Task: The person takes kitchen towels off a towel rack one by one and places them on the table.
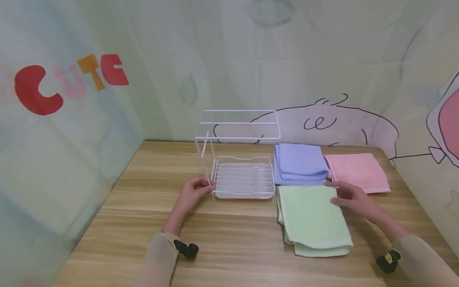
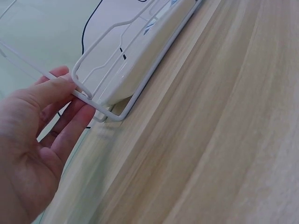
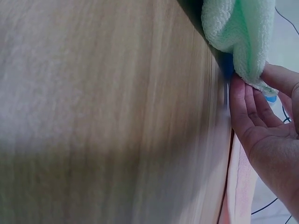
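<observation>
A white wire rack (image 1: 240,175) with a tray at its base stands in the middle of the wooden table (image 1: 229,239). My left hand (image 1: 206,186) pinches the wire at the rack's front left corner; the left wrist view shows thumb and fingers (image 2: 77,100) on either side of the rack (image 2: 140,56) wire. A folded green towel (image 1: 312,217) lies right of the rack. My right hand (image 1: 338,195) holds its upper right corner. The right wrist view shows that hand (image 3: 254,84) with thumb above and fingers below the green towel (image 3: 238,28) edge.
A folded blue towel (image 1: 299,163) lies behind the green one, and a pink towel (image 1: 358,171) lies right of the blue one. Patterned cloth walls close in the table on the left, back and right. Bare wood (image 1: 222,235) stretches in front of the rack.
</observation>
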The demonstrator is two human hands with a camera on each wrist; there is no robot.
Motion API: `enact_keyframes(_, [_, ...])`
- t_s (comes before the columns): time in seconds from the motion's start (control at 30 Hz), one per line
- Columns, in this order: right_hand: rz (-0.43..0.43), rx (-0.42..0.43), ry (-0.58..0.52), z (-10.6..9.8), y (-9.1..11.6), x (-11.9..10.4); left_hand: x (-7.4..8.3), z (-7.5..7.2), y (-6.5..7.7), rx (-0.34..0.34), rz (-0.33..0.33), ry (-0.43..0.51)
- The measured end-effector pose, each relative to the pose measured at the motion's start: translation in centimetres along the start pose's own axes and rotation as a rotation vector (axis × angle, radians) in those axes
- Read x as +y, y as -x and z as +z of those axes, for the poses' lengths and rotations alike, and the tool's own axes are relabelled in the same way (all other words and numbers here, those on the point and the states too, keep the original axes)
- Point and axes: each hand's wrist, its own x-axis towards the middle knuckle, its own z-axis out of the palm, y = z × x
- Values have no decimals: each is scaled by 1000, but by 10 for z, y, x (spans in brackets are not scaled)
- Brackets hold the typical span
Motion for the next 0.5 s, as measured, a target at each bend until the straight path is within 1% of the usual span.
enact_keyframes(0.23, [32,1,20,1,0,1,1,0,-1,-15,-5,-2])
enact_keyframes(0.4, [17,9,41,0,-1,3,2,1,-3,-13,-10,3])
enact_keyframes(0.5, [13,8,47,-2,-1,4,4,1,-4,-14,-15,-10])
